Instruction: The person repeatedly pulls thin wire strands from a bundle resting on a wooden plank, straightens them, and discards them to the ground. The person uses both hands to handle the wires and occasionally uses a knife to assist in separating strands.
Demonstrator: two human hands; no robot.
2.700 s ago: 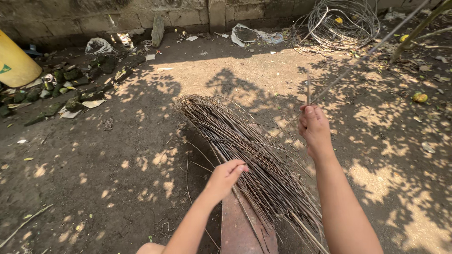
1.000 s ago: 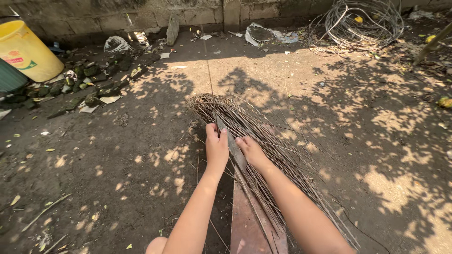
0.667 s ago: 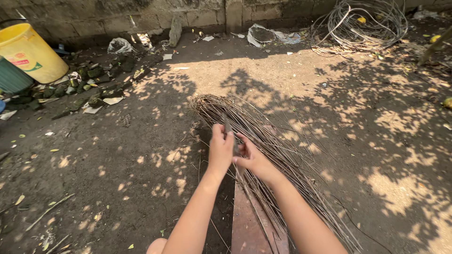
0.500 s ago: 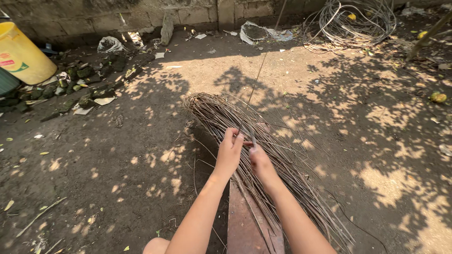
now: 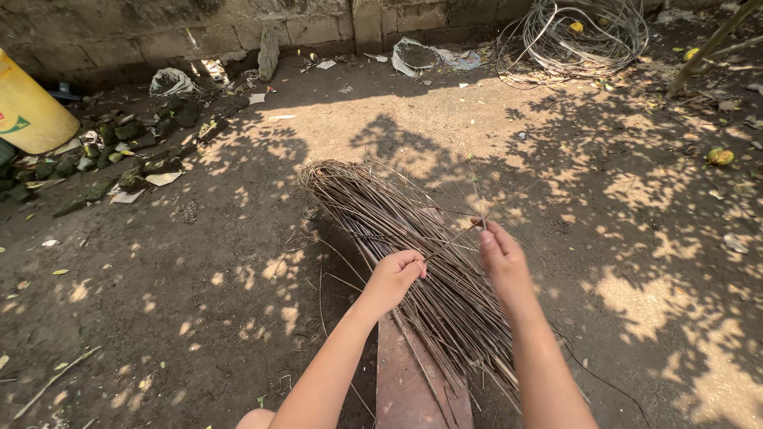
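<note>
A fan-shaped bundle of thin brown sticks lies on the dirt, its narrow end resting on a reddish plank in front of me. My left hand is closed over the middle of the bundle and pinches the low end of one thin stick. My right hand is raised just right of it, fingertips pinching the upper end of that same stick, which slants up between the two hands.
A yellow barrel stands at the far left beside dark rubble. A block wall runs along the back with litter at its foot. A coil of wire lies at the back right. Dappled shade covers the bare soil.
Both hands were pressed together on the bundle. Now they have parted: my right hand has lifted and moved right, drawing a single stick out of the bundle.
</note>
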